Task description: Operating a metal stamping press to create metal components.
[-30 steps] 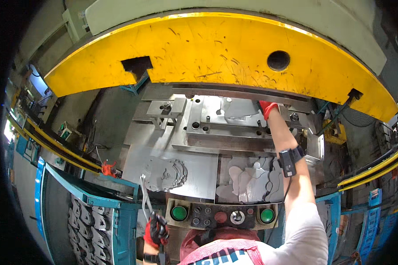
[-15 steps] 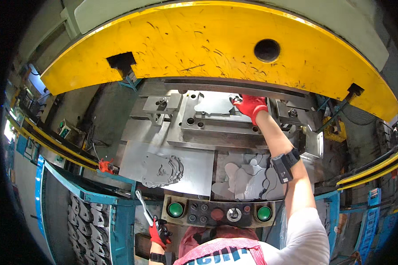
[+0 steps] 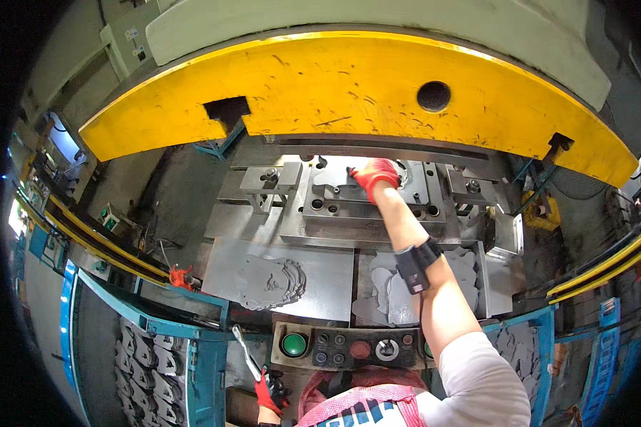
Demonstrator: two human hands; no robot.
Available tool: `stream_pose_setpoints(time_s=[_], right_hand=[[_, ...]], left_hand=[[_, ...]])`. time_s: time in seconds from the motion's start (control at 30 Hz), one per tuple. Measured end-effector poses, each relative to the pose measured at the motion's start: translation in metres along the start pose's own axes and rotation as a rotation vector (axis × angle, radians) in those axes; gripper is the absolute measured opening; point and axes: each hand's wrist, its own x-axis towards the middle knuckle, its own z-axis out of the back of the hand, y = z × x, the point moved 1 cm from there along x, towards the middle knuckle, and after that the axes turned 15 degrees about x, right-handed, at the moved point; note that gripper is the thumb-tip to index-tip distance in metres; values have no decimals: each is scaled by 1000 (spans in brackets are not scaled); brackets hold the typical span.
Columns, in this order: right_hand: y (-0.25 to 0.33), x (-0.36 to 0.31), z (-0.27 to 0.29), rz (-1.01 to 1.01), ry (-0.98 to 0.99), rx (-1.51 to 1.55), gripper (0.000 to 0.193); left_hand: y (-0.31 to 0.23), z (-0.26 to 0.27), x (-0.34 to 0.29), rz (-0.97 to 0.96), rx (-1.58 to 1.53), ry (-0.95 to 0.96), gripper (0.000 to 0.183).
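Note:
My right hand (image 3: 377, 175), in a red glove, reaches under the yellow press ram (image 3: 335, 85) and rests over the steel die (image 3: 363, 210). Its back hides most of its fingers, so I cannot tell whether it grips anything. A curved edge of flat metal (image 3: 413, 178) shows just right of the glove. Low at the left, my left hand (image 3: 271, 393), gloved in red and black, is closed around a long silver tool (image 3: 246, 354) with a rounded end, pointing up and away. The tool's exact kind is unclear.
Stacked grey shaped plates (image 3: 271, 282) lie on a metal sheet (image 3: 327, 285); loose flat pieces (image 3: 388, 285) fill a tray at right. Nearer me is a control panel (image 3: 349, 347) with a green button (image 3: 294, 344). A blue-framed bin (image 3: 149, 370) of metal parts stands at left.
My right hand has moved left across the die. The flat grey plate seen left of it before no longer shows there. My left hand still holds the silver tool; the whole view has shifted slightly.

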Motion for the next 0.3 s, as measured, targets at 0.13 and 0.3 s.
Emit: stream_pose_setpoints(time_s=[0.13, 0.3], right_hand=[[-90, 62, -9, 332, -351, 597, 40], [-136, 82, 18, 624, -189, 953, 47]], left_hand=[[29, 27, 36, -97, -18, 48, 44], [22, 35, 32, 9, 1, -106, 44]])
